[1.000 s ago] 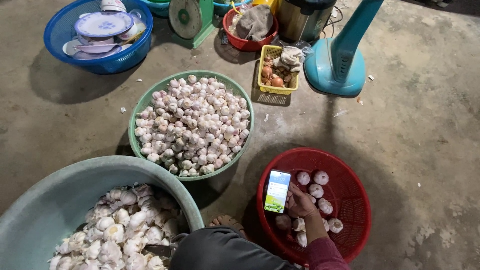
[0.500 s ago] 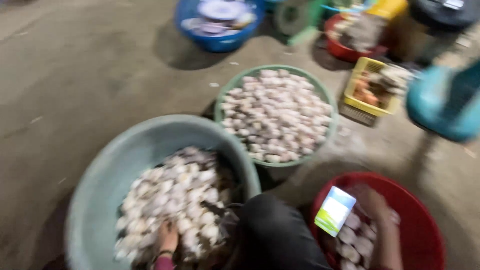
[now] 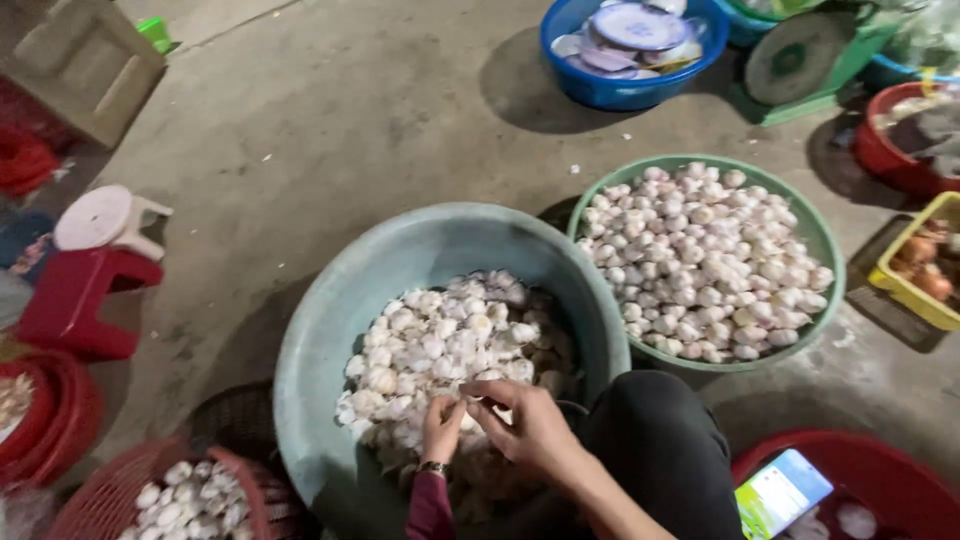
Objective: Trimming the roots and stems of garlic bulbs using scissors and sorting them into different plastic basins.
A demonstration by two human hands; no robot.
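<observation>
Both hands work over the big grey-green basin [image 3: 330,330], which is part full of garlic bulbs [image 3: 440,345]. Left hand [image 3: 442,428] has its fingers curled in, pinching at a bulb on the near side of the heap. Right hand [image 3: 530,425] reaches across from the right, fingers bent and closing on the same spot; the two hands touch or nearly touch. Whether they share one bulb or hold one each, I cannot tell.

Dark trouser knee [image 3: 660,450] presses against the basin's near rim. A second, green basin [image 3: 830,250] heaped with garlic sits just beside, to the right. Red basket [image 3: 880,480] at lower right holds a lit phone [image 3: 783,490] propped among a few bulbs. Red mesh basket [image 3: 110,490] with more garlic at lower left.

Risks, as I judge them: loose papery skins make for slippery footing on the concrete; bulbs tossed toward the red basket could strike the phone; the leaning knee could tip the basin.
</observation>
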